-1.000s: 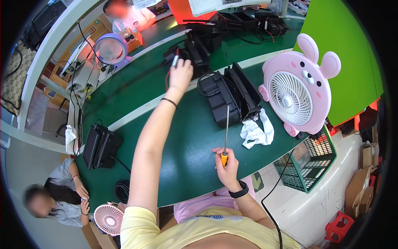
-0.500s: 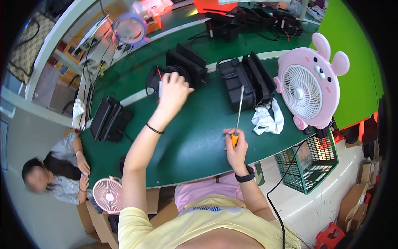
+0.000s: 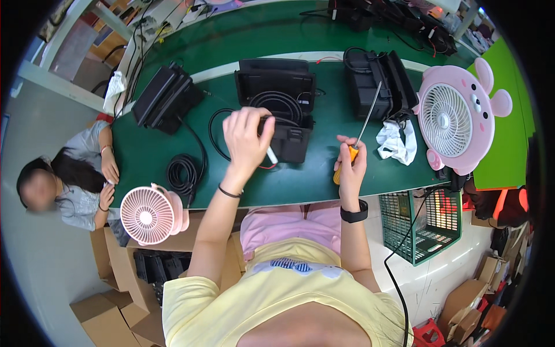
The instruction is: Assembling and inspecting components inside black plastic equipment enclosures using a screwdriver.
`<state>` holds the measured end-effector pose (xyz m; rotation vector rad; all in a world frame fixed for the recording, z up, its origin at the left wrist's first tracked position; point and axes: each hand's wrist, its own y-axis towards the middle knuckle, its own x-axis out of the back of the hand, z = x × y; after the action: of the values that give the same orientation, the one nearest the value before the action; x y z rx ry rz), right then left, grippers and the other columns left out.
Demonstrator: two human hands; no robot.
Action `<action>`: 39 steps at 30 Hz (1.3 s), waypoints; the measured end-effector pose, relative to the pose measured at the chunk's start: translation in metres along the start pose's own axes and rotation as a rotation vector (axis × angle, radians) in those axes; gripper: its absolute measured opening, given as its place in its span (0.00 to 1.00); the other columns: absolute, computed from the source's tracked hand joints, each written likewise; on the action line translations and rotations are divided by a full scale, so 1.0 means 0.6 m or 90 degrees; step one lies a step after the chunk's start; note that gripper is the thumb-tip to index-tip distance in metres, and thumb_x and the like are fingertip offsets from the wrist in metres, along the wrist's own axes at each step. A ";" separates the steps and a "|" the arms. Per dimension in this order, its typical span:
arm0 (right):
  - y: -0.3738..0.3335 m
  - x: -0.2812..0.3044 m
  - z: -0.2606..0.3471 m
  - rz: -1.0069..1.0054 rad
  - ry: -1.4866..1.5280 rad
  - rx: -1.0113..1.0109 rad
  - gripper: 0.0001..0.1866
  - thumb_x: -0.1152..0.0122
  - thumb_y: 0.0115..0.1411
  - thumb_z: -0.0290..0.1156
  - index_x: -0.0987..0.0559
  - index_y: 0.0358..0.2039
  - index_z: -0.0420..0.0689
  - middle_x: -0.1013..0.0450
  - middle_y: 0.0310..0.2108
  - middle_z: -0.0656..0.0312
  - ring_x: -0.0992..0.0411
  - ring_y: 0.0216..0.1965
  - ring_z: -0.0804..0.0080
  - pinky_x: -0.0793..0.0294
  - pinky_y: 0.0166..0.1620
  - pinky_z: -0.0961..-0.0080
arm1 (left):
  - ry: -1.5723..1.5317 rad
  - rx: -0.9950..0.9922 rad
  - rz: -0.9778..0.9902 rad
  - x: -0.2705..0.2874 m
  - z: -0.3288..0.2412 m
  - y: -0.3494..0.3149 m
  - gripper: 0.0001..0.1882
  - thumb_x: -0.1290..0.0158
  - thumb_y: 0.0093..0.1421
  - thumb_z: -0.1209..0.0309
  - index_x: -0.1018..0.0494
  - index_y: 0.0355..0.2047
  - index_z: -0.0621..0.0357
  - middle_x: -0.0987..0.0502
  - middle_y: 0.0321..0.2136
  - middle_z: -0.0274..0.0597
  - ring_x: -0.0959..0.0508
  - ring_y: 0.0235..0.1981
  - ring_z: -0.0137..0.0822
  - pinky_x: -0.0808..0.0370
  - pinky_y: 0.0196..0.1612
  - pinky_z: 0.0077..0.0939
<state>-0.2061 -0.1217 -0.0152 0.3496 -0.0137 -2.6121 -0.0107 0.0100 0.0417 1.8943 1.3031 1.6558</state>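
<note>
In front of me on the green table stands an open black plastic case (image 3: 292,141), with a coiled ribbed black tube (image 3: 277,104) inside it. My left hand (image 3: 247,134) has its fingers curled over the case's near left edge. Below that hand a white cable end (image 3: 272,155) with a red wire sticks out. My right hand (image 3: 350,168) grips the orange handle of a screwdriver (image 3: 368,118), its shaft pointing up and away. The shaft's tip overlaps a second black case (image 3: 364,78) in view; I cannot tell if they touch.
A white cloth (image 3: 398,143) lies beside a pink animal-shaped fan (image 3: 448,118) on the right. Left are another black case (image 3: 167,98), a coiled black cable (image 3: 184,173) and a small pink fan (image 3: 147,215). A person (image 3: 84,168) sits at the left; a green crate (image 3: 399,231) stands below right.
With my left hand on it, the open case has turned so its inside faces me. My view has shifted left. The screwdriver stays in my right hand.
</note>
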 end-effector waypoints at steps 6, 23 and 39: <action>-0.017 -0.040 0.048 0.075 0.008 -0.024 0.12 0.40 0.65 0.26 0.33 0.44 0.45 0.28 0.57 0.53 0.36 0.24 0.88 0.34 0.27 0.89 | -0.011 0.040 -0.061 0.024 -0.088 -0.121 0.11 0.39 0.56 0.67 0.21 0.41 0.47 0.24 0.41 0.33 0.26 0.45 0.40 0.36 0.50 0.37; -0.062 0.000 -0.011 0.125 -0.008 0.030 0.15 0.44 0.61 0.20 0.36 0.44 0.47 0.36 0.63 0.45 0.37 0.29 0.90 0.35 0.30 0.91 | -0.269 0.105 0.158 0.095 -0.053 -0.013 0.33 0.29 0.36 0.77 0.26 0.47 0.55 0.21 0.37 0.39 0.20 0.39 0.39 0.26 0.47 0.32; -0.069 0.010 -0.011 0.150 0.009 0.006 0.15 0.42 0.61 0.24 0.37 0.42 0.49 0.37 0.64 0.47 0.36 0.28 0.89 0.33 0.29 0.92 | 0.056 -0.162 0.236 0.194 -0.020 -0.149 0.29 0.44 0.45 0.75 0.20 0.51 0.43 0.28 0.31 0.31 0.26 0.33 0.32 0.28 0.42 0.32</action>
<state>-0.2296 -0.0880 -0.0261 0.3482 -0.0591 -2.3774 -0.0688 0.1448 0.0528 2.0093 0.7511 1.9933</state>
